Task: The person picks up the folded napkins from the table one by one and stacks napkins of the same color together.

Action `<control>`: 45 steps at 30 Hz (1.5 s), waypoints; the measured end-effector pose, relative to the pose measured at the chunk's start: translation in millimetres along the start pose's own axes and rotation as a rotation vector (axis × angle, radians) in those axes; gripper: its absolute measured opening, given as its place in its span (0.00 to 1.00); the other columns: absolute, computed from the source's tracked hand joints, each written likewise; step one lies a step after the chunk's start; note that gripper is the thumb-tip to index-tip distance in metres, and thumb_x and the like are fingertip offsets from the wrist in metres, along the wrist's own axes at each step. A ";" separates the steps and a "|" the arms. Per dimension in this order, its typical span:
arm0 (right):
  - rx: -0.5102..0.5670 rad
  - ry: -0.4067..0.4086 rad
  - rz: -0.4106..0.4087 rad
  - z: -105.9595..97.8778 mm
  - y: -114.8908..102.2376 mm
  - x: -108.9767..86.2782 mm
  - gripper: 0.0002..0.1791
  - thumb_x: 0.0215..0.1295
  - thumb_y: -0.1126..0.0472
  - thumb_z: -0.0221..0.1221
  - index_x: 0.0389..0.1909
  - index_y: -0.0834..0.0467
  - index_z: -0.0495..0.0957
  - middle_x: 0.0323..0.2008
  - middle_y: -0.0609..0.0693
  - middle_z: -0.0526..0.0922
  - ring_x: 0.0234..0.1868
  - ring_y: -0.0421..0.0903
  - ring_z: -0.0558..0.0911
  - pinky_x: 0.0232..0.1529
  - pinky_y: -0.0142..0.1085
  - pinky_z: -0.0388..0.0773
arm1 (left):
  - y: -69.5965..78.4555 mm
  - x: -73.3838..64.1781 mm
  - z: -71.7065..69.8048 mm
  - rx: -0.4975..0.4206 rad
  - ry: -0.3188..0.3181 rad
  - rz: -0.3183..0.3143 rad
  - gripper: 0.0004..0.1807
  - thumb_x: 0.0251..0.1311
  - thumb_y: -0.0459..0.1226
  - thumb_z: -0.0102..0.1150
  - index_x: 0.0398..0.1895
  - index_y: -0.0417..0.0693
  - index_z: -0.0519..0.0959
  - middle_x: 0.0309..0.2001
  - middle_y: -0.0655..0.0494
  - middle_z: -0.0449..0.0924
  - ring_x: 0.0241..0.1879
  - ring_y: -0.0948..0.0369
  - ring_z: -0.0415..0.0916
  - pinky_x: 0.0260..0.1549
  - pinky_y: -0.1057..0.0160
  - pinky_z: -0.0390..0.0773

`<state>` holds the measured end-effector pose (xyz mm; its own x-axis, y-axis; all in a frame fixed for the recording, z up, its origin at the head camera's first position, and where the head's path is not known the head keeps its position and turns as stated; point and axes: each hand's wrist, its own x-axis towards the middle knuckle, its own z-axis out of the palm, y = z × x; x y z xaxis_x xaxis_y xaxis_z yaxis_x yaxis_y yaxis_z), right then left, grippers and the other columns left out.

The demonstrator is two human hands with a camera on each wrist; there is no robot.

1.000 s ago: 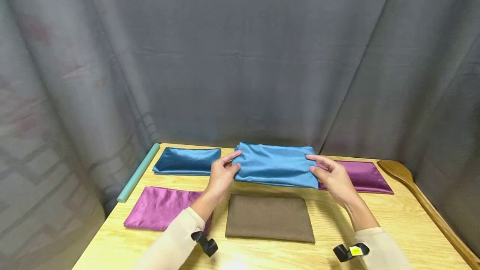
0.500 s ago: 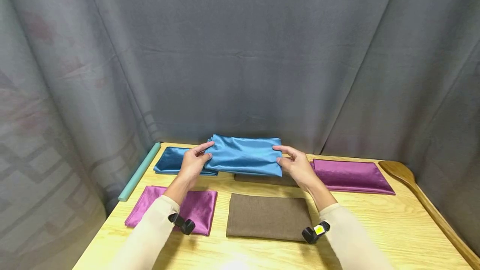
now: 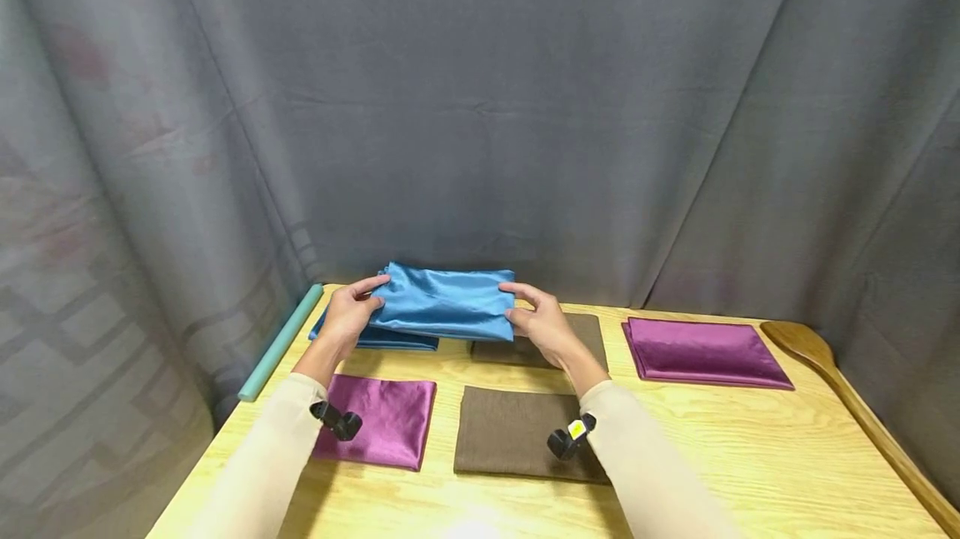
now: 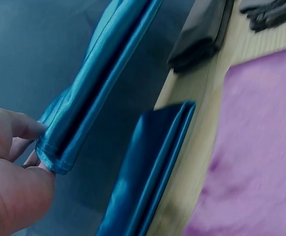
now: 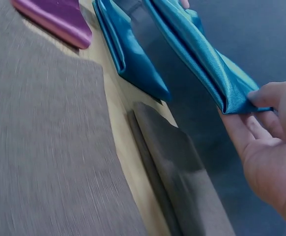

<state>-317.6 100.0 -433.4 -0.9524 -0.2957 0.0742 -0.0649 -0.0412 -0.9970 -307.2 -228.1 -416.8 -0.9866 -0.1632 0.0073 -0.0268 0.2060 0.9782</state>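
Note:
A folded shiny blue cloth point(image 3: 446, 304) hangs above the back of the table, stretched between both hands. My left hand point(image 3: 347, 318) pinches its left end between thumb and fingers. At the other end my right hand point(image 3: 551, 331) grips the edge the same way; the right wrist view shows the thumb on top and fingers below the cloth point(image 5: 207, 59). Below it, partly covered from the head camera, a second folded blue cloth point(image 4: 148, 167) lies on the table, apart from the held one. A folded brown cloth point(image 3: 585, 343) lies under the right forearm's far side.
A nearer brown cloth point(image 3: 517, 435) and a purple cloth point(image 3: 390, 422) lie in front, partly behind the forearms. Another purple cloth point(image 3: 708, 351) is at back right, beside a long wooden spoon point(image 3: 806, 347). A green rod point(image 3: 281, 343) lines the left edge. Grey curtains point(image 3: 480, 106) hang behind.
Both hands have carried the blue cloth leftward, from above the back brown cloth to above the blue one on the table. The back brown cloth and right purple cloth have come into fuller view.

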 end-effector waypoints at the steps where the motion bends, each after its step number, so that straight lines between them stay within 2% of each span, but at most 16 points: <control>1: 0.006 0.001 0.006 4.1 1.1 2.5 0.30 0.68 0.78 0.53 0.71 0.62 0.72 0.61 0.62 0.72 0.45 0.41 0.85 0.45 0.37 0.86 | -0.6 1.6 -3.4 0.009 0.001 -0.001 0.26 0.69 0.27 0.54 0.70 0.45 0.76 0.71 0.46 0.67 0.55 0.59 0.62 0.44 0.76 0.68; 6: 0.024 0.013 0.030 23.8 7.3 13.0 0.30 0.68 0.78 0.53 0.70 0.60 0.73 0.62 0.62 0.74 0.44 0.42 0.85 0.43 0.38 0.86 | -5.0 10.2 -19.6 0.019 -0.001 -0.009 0.26 0.70 0.26 0.51 0.71 0.42 0.74 0.75 0.44 0.63 0.65 0.57 0.60 0.51 0.74 0.66; 9: 0.011 0.038 0.044 35.1 10.2 16.9 0.30 0.68 0.78 0.54 0.69 0.58 0.75 0.63 0.60 0.74 0.43 0.42 0.84 0.42 0.37 0.86 | -7.9 13.7 -29.3 0.051 0.001 -0.037 0.26 0.71 0.27 0.51 0.72 0.45 0.74 0.75 0.44 0.62 0.64 0.59 0.59 0.51 0.74 0.66; 10: 0.010 0.045 0.047 38.8 11.3 18.1 0.29 0.68 0.78 0.54 0.69 0.58 0.75 0.63 0.60 0.74 0.43 0.41 0.84 0.42 0.36 0.85 | -8.6 14.3 -32.5 0.066 0.002 -0.048 0.26 0.72 0.28 0.52 0.72 0.46 0.74 0.74 0.45 0.62 0.58 0.59 0.62 0.46 0.73 0.67; 12: 0.008 0.061 0.055 46.3 13.8 21.1 0.29 0.67 0.78 0.54 0.68 0.58 0.76 0.62 0.60 0.74 0.41 0.40 0.83 0.41 0.35 0.84 | -10.2 15.0 -38.2 0.108 0.003 -0.063 0.26 0.73 0.29 0.51 0.72 0.49 0.74 0.77 0.45 0.60 0.57 0.61 0.62 0.44 0.72 0.66; 13: 0.012 0.063 0.056 49.9 15.7 23.1 0.29 0.67 0.78 0.54 0.68 0.58 0.76 0.61 0.61 0.74 0.40 0.40 0.82 0.40 0.34 0.84 | -10.7 15.2 -40.8 0.130 0.006 -0.069 0.25 0.74 0.30 0.51 0.72 0.51 0.74 0.77 0.46 0.60 0.52 0.60 0.62 0.43 0.70 0.67; 16: 0.010 0.075 0.063 60.5 20.2 28.6 0.29 0.66 0.78 0.54 0.67 0.58 0.77 0.61 0.61 0.73 0.35 0.39 0.79 0.38 0.32 0.82 | -11.9 15.0 -48.1 0.158 0.003 -0.076 0.26 0.75 0.30 0.49 0.74 0.50 0.73 0.80 0.45 0.57 0.58 0.56 0.65 0.50 0.64 0.69; 17: 0.008 0.079 0.064 63.7 21.5 30.3 0.29 0.66 0.78 0.54 0.67 0.58 0.77 0.61 0.61 0.73 0.33 0.40 0.78 0.37 0.32 0.82 | -12.3 15.0 -50.4 0.159 0.003 -0.073 0.26 0.75 0.29 0.48 0.74 0.49 0.72 0.81 0.45 0.55 0.66 0.55 0.62 0.56 0.61 0.69; 19: 0.000 0.088 0.066 70.1 23.6 33.0 0.29 0.66 0.77 0.55 0.66 0.58 0.78 0.61 0.61 0.73 0.31 0.40 0.76 0.36 0.31 0.81 | -13.1 15.4 -54.7 0.159 0.013 -0.073 0.26 0.75 0.29 0.47 0.74 0.47 0.71 0.81 0.43 0.54 0.69 0.50 0.61 0.61 0.56 0.68; 21: -0.005 0.099 0.063 76.5 25.4 35.0 0.28 0.65 0.77 0.55 0.65 0.58 0.79 0.61 0.61 0.73 0.31 0.41 0.76 0.36 0.32 0.82 | -14.3 16.0 -58.7 0.172 0.033 -0.071 0.26 0.75 0.28 0.46 0.74 0.46 0.71 0.81 0.42 0.54 0.72 0.50 0.57 0.63 0.55 0.67; 25: -0.012 0.143 0.065 86.8 31.2 37.7 0.25 0.65 0.77 0.55 0.62 0.60 0.81 0.57 0.59 0.75 0.33 0.42 0.76 0.35 0.31 0.81 | -17.8 17.2 -63.9 0.209 0.059 -0.065 0.26 0.74 0.28 0.46 0.74 0.46 0.72 0.79 0.40 0.57 0.61 0.53 0.61 0.52 0.62 0.67; 29: -0.001 0.191 0.070 96.9 37.1 39.6 0.23 0.64 0.77 0.55 0.59 0.62 0.82 0.54 0.57 0.76 0.31 0.41 0.74 0.31 0.28 0.77 | -21.7 18.6 -69.4 0.242 0.071 -0.066 0.26 0.74 0.29 0.47 0.73 0.48 0.73 0.75 0.39 0.61 0.37 0.62 0.65 0.35 0.68 0.67; 33: 0.034 0.176 0.066 108.8 43.0 40.0 0.26 0.61 0.79 0.53 0.61 0.64 0.81 0.57 0.59 0.76 0.25 0.37 0.69 0.28 0.25 0.72 | -25.4 17.1 -77.6 0.247 0.094 -0.076 0.26 0.73 0.28 0.46 0.73 0.48 0.73 0.71 0.38 0.63 0.18 0.67 0.54 0.21 0.68 0.62; 37: 0.049 0.156 0.077 117.4 46.7 37.2 0.31 0.58 0.81 0.51 0.64 0.64 0.78 0.59 0.60 0.76 0.25 0.35 0.70 0.29 0.26 0.70 | -29.5 15.1 -82.6 0.249 0.100 -0.086 0.27 0.72 0.27 0.46 0.73 0.45 0.72 0.71 0.38 0.62 0.16 0.69 0.55 0.19 0.69 0.63; 41: 0.041 0.148 0.084 122.9 49.1 35.9 0.32 0.59 0.81 0.50 0.66 0.64 0.77 0.61 0.61 0.76 0.33 0.37 0.76 0.34 0.27 0.73 | -32.8 15.1 -84.8 0.262 0.129 -0.092 0.28 0.69 0.26 0.46 0.72 0.44 0.74 0.71 0.38 0.62 0.17 0.69 0.56 0.19 0.70 0.62; 45: 0.047 0.156 0.087 127.8 50.8 36.1 0.33 0.58 0.82 0.51 0.66 0.64 0.77 0.63 0.62 0.76 0.36 0.40 0.77 0.35 0.27 0.74 | -35.6 16.5 -86.8 0.273 0.098 -0.090 0.30 0.67 0.25 0.46 0.73 0.44 0.72 0.75 0.36 0.59 0.15 0.69 0.55 0.17 0.70 0.61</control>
<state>-317.2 -34.8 -478.8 -0.9887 -0.1489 -0.0196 0.0299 -0.0673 -0.9973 -308.5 -321.9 -433.5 -0.9583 -0.2824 -0.0440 -0.1692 0.4361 0.8839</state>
